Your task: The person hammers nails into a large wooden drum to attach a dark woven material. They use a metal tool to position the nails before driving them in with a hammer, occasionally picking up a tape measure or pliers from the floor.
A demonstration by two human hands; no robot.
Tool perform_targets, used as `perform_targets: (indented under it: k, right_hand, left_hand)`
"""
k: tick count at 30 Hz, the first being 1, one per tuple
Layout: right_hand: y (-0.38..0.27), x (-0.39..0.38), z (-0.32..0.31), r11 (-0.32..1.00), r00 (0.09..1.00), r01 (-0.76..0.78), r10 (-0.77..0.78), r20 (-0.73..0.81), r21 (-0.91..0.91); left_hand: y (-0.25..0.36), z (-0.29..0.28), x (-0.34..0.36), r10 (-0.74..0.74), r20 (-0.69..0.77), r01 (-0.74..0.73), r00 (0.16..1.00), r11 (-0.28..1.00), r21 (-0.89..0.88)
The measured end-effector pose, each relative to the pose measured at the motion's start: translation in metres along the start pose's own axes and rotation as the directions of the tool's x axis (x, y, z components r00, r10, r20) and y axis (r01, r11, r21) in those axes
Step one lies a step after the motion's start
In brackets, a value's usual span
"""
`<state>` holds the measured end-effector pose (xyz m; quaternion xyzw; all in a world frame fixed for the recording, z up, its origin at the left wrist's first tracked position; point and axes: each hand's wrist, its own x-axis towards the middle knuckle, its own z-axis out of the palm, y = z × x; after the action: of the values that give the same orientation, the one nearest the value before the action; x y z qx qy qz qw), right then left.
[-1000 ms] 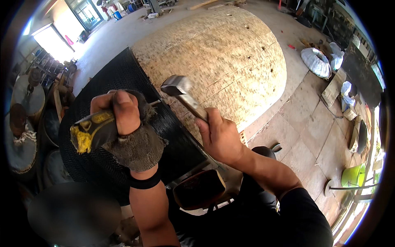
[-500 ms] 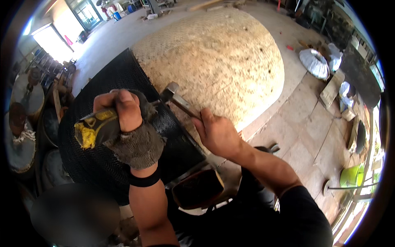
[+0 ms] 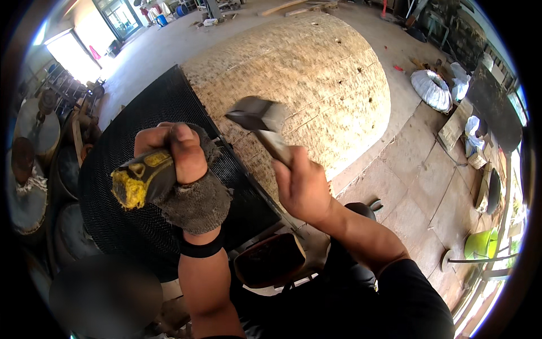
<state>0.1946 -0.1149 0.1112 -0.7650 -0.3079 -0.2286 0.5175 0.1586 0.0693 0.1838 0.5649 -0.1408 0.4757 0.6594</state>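
Note:
My left hand [image 3: 189, 155], in a grey fingerless knit glove, is closed round a tool with a black and yellow handle [image 3: 141, 183]; its working end is mostly hidden by the fist. Below it lies a black ribbed sheet [image 3: 132, 124] covering the left part of a large rounded form. The form's bare surface [image 3: 316, 73] is tan, mottled and wood-like, with several small holes. My right hand [image 3: 305, 189], ungloved, grips the wooden handle of a hammer [image 3: 257, 114]. The hammer head is lifted over the tan surface near the sheet's edge, slightly blurred by motion.
Round metal-topped drums [image 3: 38, 133] crowd the left side. A dark-topped block [image 3: 271, 261] stands close before my body. On the right floor are a white sack [image 3: 431, 90], boards [image 3: 455, 121] and a green bucket [image 3: 481, 244]. A blurred dark oval [image 3: 105, 296] fills the lower left.
The hammer head has risen away from beside my left fist and swung up and to the right. My left hand keeps its grip and has shifted only slightly.

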Motion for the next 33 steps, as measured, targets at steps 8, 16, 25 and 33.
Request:
perform_targets:
  k: [8,16,25,33]
  right_hand:
    - [0.004,-0.008,0.002,0.995,0.992,-0.097,0.097,0.078,-0.010]
    - [0.004,-0.008,0.005,0.996,0.993,-0.084,0.083,0.085,0.001]
    - [0.005,-0.003,0.005,0.995,0.989,-0.068,0.077,0.128,-0.073]
    - [0.011,-0.005,0.007,0.995,0.991,-0.033,0.044,0.129,-0.089]
  left_hand:
    - [-0.004,-0.020,0.007,0.069,0.070,-0.069,0.995,0.998,-0.001]
    - [0.006,0.003,0.006,0.059,-0.051,-0.057,0.997,0.998,0.032]
    - [-0.004,-0.016,0.014,-0.037,-0.129,0.009,0.991,0.979,-0.206]
    - [0.002,0.002,0.006,0.079,-0.041,-0.078,0.996,0.997,0.024]
